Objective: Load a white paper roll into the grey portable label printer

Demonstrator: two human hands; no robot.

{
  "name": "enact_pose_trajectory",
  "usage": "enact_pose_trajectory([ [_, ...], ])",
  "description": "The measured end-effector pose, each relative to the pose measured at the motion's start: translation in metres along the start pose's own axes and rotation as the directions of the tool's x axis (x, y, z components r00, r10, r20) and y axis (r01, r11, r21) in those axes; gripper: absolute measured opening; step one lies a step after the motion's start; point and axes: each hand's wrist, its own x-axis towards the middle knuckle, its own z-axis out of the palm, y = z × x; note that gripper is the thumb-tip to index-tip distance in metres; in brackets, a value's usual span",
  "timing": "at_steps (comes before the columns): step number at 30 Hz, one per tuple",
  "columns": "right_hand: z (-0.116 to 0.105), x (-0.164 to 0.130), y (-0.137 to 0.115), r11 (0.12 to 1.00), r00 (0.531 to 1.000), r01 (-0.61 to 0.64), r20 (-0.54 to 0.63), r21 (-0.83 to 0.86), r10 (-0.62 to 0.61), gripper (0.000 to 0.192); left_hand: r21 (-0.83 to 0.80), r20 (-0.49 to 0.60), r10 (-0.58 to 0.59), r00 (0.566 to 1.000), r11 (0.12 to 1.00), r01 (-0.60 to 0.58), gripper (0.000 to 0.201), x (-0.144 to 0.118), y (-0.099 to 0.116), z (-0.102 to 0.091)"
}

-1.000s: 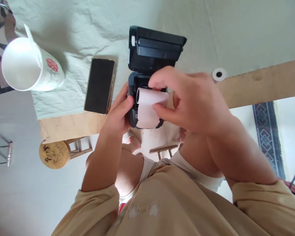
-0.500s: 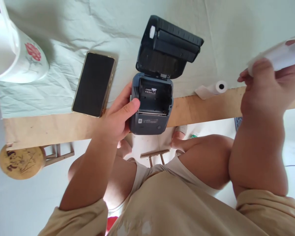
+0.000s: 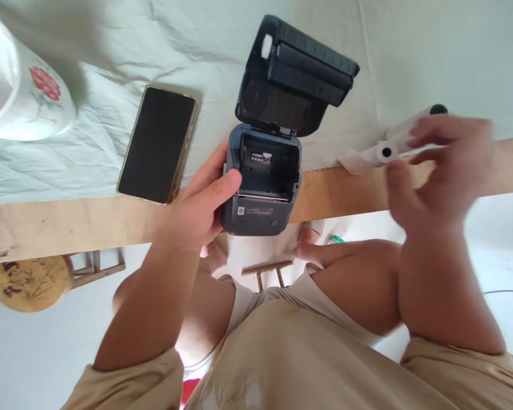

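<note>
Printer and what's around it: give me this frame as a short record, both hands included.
Left hand: holding the printer by its side
Right hand: blurred, loosely open, by larger paper roll; contact unclear
Printer lid: open
Smaller paper roll: near cloth edge, paper tail loose
Phone: left of the printer, screen dark
Cup: white, red flower, cut off by frame

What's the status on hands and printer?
Left hand holding printer, lid up, no roll inside. Right hand loosely curled near small white roll, contact unclear. Phone left of printer, not blocking it.
</note>
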Motion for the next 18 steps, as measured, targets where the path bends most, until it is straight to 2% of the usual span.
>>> enact_pose_trajectory([
  [2, 0.009, -0.002, -0.009, 0.998, 0.992, -0.003, 0.13, -0.056, 0.01, 0.049, 0.014, -0.017, 0.01, 1.0, 1.0, -0.01, 0.032, 0.0, 0.0, 0.0],
  [5, 0.019, -0.003, -0.013, 0.99, 0.981, -0.041, 0.18, -0.132, 0.065, 0.047, 0.022, -0.006, 0.018, 1.0, 1.0, -0.018, 0.032, 0.001, 0.0, -0.002],
  [7, 0.022, -0.002, -0.014, 0.991, 0.977, -0.122, 0.171, -0.057, 0.13, 0.044, 0.012, 0.017, 0.021, 1.0, 1.0, -0.021, 0.033, 0.001, -0.001, -0.003],
  [9, 0.023, -0.001, -0.015, 0.962, 0.966, -0.226, 0.163, 0.154, 0.2, 0.05, 0.011, 0.028, 0.025, 0.999, 1.0, -0.026, 0.034, 0.001, -0.002, -0.003],
  [11, 0.023, 0.003, -0.019, 0.87, 0.949, -0.309, 0.185, 0.383, 0.256, 0.062, 0.034, -0.002, 0.026, 1.0, 0.999, -0.026, 0.035, 0.001, -0.002, -0.001],
  [12, 0.024, 0.005, -0.021, 0.794, 0.929, -0.369, 0.217, 0.483, 0.299, 0.062, 0.052, -0.023, 0.021, 1.0, 0.998, -0.02, 0.034, 0.001, -0.002, 0.0],
  [13, 0.024, 0.009, -0.024, 0.691, 0.894, -0.447, 0.267, 0.568, 0.36, 0.057, 0.072, -0.046, 0.013, 0.999, 0.997, -0.009, 0.035, 0.001, -0.002, 0.001],
  [15, 0.025, 0.016, -0.031, 0.423, 0.786, -0.597, 0.392, 0.681, 0.478, 0.041, 0.105, -0.078, -0.008, 0.997, 0.994, 0.016, 0.036, 0.001, 0.0, 0.004],
  [16, 0.025, 0.019, -0.036, 0.329, 0.748, -0.627, 0.429, 0.706, 0.507, 0.035, 0.116, -0.083, -0.013, 0.996, 0.993, 0.023, 0.037, 0.001, 0.0, 0.005],
  [17, 0.025, 0.022, -0.043, 0.308, 0.752, -0.612, 0.417, 0.728, 0.509, 0.033, 0.122, -0.086, -0.014, 0.996, 0.992, 0.024, 0.039, 0.001, 0.0, 0.005],
  [18, 0.025, 0.024, -0.05, 0.378, 0.798, -0.561, 0.359, 0.737, 0.484, 0.034, 0.124, -0.091, -0.009, 0.996, 0.992, 0.02, 0.04, 0.001, 0.0, 0.006],
])
